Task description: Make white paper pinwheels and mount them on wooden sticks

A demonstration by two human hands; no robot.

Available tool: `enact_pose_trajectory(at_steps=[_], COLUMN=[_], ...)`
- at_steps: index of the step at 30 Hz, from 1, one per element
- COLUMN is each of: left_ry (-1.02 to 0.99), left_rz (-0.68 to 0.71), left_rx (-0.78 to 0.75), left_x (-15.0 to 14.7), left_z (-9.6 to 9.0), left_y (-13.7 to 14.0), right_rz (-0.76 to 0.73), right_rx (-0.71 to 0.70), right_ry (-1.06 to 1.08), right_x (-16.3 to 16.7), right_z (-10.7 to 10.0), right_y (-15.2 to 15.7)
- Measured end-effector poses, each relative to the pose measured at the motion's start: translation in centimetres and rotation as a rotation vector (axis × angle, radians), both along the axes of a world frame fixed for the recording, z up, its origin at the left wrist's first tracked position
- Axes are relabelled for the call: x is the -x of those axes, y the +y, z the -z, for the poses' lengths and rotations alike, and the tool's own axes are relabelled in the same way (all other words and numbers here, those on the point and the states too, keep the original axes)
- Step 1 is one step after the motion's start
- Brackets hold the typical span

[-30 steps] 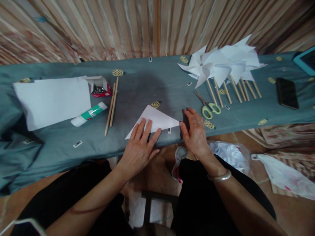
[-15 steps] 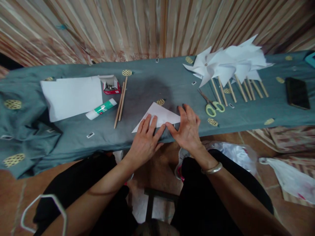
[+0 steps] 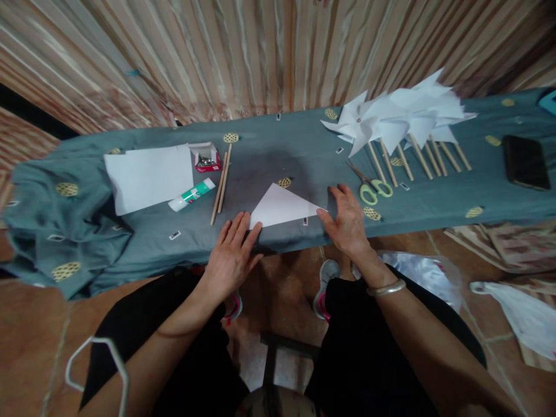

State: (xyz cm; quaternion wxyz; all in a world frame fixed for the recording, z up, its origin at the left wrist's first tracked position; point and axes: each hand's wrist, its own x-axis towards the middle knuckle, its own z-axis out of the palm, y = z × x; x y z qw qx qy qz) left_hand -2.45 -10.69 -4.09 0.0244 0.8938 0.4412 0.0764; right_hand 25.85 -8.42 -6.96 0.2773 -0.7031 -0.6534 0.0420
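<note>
A white sheet of paper, folded into a triangle, lies on the cloth-covered table in front of me. My left hand rests at its left corner, fingers stretched out, with the thumb side touching the paper's edge. At the right corner, my right hand lies with its fingers extended and its thumb on the tip of the paper. Neither hand grips the paper; both press down on its ends.
Left of the paper are two wooden sticks, a glue stick, a red box of metal pins and stacked white paper. To the right lie green-handled scissors, several paper pinwheels and a phone.
My hands have spread apart along the paper's lower edge, the left one sliding to the left corner and the right one outward. More of the folded triangle shows. The camera view has shifted slightly.
</note>
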Motion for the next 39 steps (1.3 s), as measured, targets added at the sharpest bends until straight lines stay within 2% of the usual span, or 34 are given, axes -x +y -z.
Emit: enact_pose_trajectory(at_steps=[7,14,20,22,24,26,28,33,39], left_ry=[-0.068,-0.073,-0.058,-0.062,-0.066,-0.063,-0.053,-0.063,-0.152], left_rz=[-0.040,-0.064,-0.057,-0.061,-0.069,-0.072,-0.066,-0.067,-0.125], left_rx=[-0.006,-0.042,-0.078,-0.071,-0.066,-0.063,-0.063,-0.059,-0.033], left_x=[1.3,2.2,2.0,1.9,1.8,1.8,2.0,3.5,4.9], left_z=[0.6,1.0,1.1,1.1,1.0,0.9,0.8,0.7,0.6], left_y=[-0.9,-1.4,-1.5,-1.6,-1.6,-1.5,-1.5,-1.9,-2.5], right_rz=[-0.015,-0.012,-0.015,-0.066,-0.183,-0.316,-0.388,-0.387,-0.360], right_rx=[-0.028,-0.008,-0.030,-0.047,-0.039,0.001,0.043,0.056,0.057], right_ry=[0.024,0.029,0.008,-0.044,-0.107,-0.152,-0.158,-0.121,-0.078], right_x=[-1.4,-1.4,-0.3,0.6,1.6,2.5,3.0,2.8,2.7], right_z=[0.1,-0.1,-1.5,-2.3,-2.8,-2.8,-2.6,-1.7,-1.7], right_y=[-0.1,0.0,-0.5,-0.7,-1.0,-1.1,-1.2,-1.3,-1.2])
